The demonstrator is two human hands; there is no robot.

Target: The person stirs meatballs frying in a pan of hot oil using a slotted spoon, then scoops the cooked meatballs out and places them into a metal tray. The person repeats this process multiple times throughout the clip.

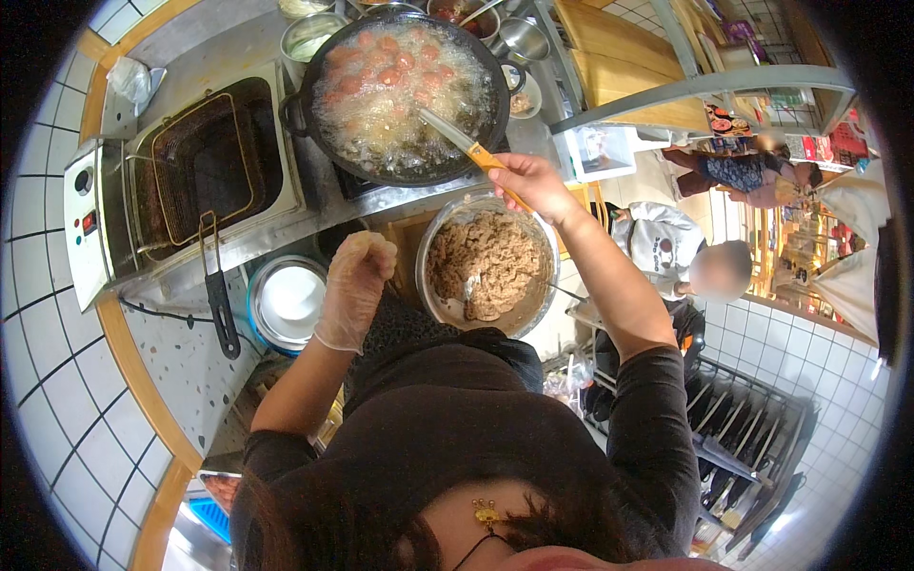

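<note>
My right hand [532, 187] grips the orange handle of a long metal utensil [450, 130]. Its tip reaches over the black wok [303, 107], where reddish-brown balls [389, 75] bubble in hot oil. A clear plastic glove covers my left hand [359, 285], whose fingers curl inward; whether anything is inside them is hidden. Between my hands and close to my body, a metal basin [534, 321] contains a brown minced mixture [489, 264]. Part of a thin metal handle [568, 290] sticks out past the basin's right rim.
Left of the wok stands a deep fryer [285, 153] with a wire basket [246, 153], its black handle [223, 314] jutting over the counter edge. Below is a white-filled bowl [293, 294]. Metal bowls [525, 39] line the wok's far side. A person [664, 235] stands at right.
</note>
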